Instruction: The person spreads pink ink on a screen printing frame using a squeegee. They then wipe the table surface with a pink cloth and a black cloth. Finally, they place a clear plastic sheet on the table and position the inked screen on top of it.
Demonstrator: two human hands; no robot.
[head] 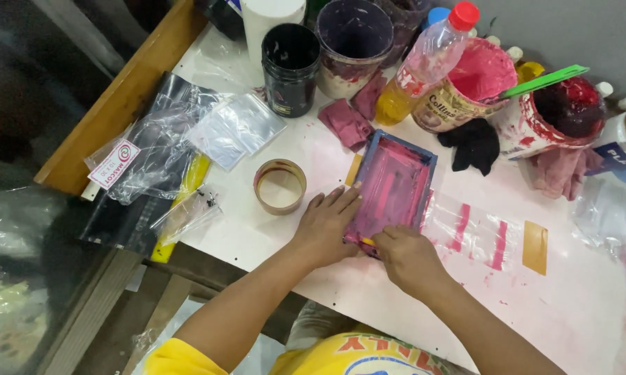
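A small screen-print frame (395, 182) with a grey-blue border and pink-stained mesh lies on the white table (563, 305). My left hand (325, 223) lies flat on the table with its fingers pressed against the frame's left edge. My right hand (404, 255) is closed on a small yellow-edged squeegee (366, 242) at the frame's near end. A clear plastic bag (476, 232) with pink printed bars lies just right of the frame.
A tape roll (280, 186) sits left of my hand. Behind stand a black ink tub (290, 68), a purple-stained bucket (353, 43), a pink paint tub (470, 83) with a green stick (545, 81), a red-capped bottle (424, 62), rags and clear bags (233, 128).
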